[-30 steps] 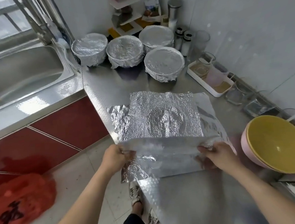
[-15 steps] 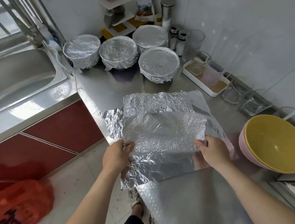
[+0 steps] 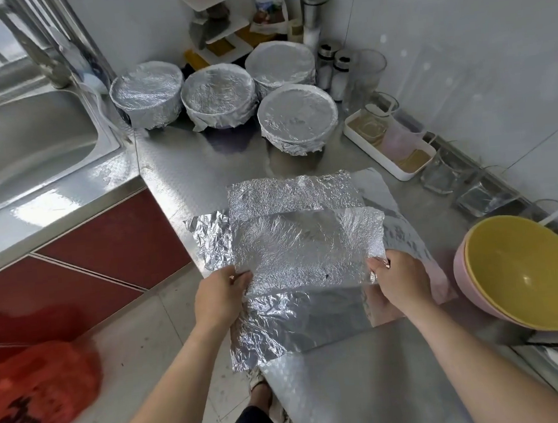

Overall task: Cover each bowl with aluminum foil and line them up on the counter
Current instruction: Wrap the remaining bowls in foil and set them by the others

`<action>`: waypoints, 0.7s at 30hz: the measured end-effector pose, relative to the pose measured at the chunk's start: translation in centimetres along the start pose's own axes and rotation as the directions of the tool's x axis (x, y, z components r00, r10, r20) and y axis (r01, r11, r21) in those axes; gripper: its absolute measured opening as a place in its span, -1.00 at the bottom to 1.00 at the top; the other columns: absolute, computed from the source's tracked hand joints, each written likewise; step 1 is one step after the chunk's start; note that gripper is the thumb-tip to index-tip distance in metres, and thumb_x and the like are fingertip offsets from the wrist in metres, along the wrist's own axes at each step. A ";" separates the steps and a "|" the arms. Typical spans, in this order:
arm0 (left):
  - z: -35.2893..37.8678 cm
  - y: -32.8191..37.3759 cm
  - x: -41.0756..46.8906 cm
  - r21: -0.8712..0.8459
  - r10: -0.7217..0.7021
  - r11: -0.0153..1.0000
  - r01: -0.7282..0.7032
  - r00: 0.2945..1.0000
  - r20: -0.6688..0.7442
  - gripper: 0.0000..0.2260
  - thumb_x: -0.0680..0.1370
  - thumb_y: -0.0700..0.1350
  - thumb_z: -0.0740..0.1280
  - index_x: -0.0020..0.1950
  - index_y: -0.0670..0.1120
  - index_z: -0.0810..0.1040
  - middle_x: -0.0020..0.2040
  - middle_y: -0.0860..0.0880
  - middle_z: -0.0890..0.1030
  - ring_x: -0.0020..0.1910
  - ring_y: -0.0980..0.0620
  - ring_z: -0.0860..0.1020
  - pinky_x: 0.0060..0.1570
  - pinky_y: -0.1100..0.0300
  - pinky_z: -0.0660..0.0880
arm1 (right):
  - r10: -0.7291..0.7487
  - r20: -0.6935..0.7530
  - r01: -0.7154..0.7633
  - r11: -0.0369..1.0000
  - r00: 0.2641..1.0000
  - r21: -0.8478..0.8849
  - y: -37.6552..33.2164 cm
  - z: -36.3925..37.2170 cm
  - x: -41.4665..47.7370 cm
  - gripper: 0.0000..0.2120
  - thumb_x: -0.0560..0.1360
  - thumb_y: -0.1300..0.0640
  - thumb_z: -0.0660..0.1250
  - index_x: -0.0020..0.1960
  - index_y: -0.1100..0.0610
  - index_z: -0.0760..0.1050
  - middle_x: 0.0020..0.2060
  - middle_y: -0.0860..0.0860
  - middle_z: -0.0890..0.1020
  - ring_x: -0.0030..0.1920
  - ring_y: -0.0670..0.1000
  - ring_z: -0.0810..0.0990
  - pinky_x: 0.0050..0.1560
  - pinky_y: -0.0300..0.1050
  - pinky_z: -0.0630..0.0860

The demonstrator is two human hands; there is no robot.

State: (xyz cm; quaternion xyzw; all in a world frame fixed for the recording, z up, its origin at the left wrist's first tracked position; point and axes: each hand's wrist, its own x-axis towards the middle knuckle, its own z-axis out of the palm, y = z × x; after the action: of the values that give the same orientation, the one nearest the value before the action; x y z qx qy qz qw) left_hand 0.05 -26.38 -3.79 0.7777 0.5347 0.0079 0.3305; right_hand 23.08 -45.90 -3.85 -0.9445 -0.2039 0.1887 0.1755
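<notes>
Several sheets of aluminum foil (image 3: 296, 196) lie stacked and crinkled on the steel counter (image 3: 351, 389). My left hand (image 3: 219, 297) pinches the near left corner of the top foil sheet (image 3: 307, 245). My right hand (image 3: 398, 283) pinches its near right corner. The near edge of that sheet is lifted off the pile. Several foil-covered bowls (image 3: 297, 116) stand grouped at the back of the counter. A yellow bowl (image 3: 526, 272) nested in a pink bowl (image 3: 467, 283) sits uncovered at the right.
A steel sink (image 3: 22, 144) with a tap lies at the left. A white tray (image 3: 391, 165) of glass containers, empty glasses and spice jars line the right wall. A rack of packets stands in the back corner. A red plastic bag (image 3: 35, 397) lies on the floor.
Both hands have drawn the top foil sheet's near edge up and away from me, folding it back over the pile. The camera has tilted slightly.
</notes>
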 end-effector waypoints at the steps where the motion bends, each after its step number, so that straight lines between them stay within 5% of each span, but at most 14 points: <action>1: 0.1 0.2 0.0 0.012 -0.007 1.000 0.007 1.000 -0.011 -0.77 0.57 0.08 0.35 -0.23 0.01 0.53 -0.39 0.10 0.53 -0.36 0.07 0.50 -0.40 0.17 0.32 | 0.008 0.004 -0.008 1.000 1.000 -0.014 -0.1 0.0 0.1 -0.69 0.55 -0.04 0.29 -0.14 0.22 0.53 -0.06 0.25 0.63 0.01 0.29 0.56 -0.16 -0.01 0.31; 12: 0.5 0.6 0.0 0.058 -0.013 0.998 0.018 0.996 -0.090 -0.73 0.57 0.06 0.35 -0.26 -0.02 0.43 -0.40 0.13 0.45 -0.39 0.14 0.42 -0.44 0.18 0.21 | 0.072 -0.007 -0.072 0.993 0.997 -0.090 -1.0 0.1 0.4 -0.64 0.57 -0.10 0.24 0.03 0.22 0.53 0.01 0.24 0.62 0.06 0.28 0.55 -0.10 0.01 0.36; 15: 0.7 0.4 -0.1 0.022 -0.019 1.000 0.022 0.994 -0.105 -0.79 0.56 0.07 0.37 -0.05 -0.07 0.48 -0.25 -0.04 0.62 -0.25 -0.06 0.54 -0.30 0.12 0.32 | 0.057 -0.034 -0.061 0.989 0.998 -0.131 -1.3 0.3 0.2 -0.63 0.58 -0.09 0.22 0.05 0.23 0.53 0.01 0.25 0.62 0.07 0.29 0.55 -0.02 0.05 0.42; 18: 0.5 1.0 -0.5 0.002 -0.044 0.999 0.045 0.983 -0.181 -0.63 0.53 0.05 0.40 0.24 -0.07 0.40 -0.21 -0.01 0.61 -0.22 -0.06 0.52 -0.25 0.11 0.34 | 0.038 -0.061 -0.049 0.981 0.997 -0.185 -1.4 0.4 0.1 -0.63 0.59 -0.08 0.20 0.04 0.24 0.53 -0.02 0.25 0.63 0.05 0.28 0.56 -0.01 0.07 0.43; 21: 0.3 2.3 -0.5 0.038 0.078 0.997 -0.069 0.939 -0.336 -0.67 0.51 -0.01 0.43 0.23 -0.07 0.49 -0.04 -0.04 0.59 -0.07 -0.07 0.54 -0.21 0.13 0.35 | 0.019 -0.074 -0.036 0.971 0.997 -0.236 -1.5 0.3 0.0 -0.62 0.60 -0.08 0.19 0.01 0.24 0.53 -0.04 0.24 0.64 0.03 0.27 0.58 -0.02 0.05 0.42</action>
State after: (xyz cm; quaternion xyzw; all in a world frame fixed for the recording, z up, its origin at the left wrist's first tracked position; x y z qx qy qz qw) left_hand 1.89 -27.39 -2.64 0.7884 0.5540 0.1464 0.2239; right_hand 22.48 -44.50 -3.53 -0.9676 -0.2052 0.1316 0.0662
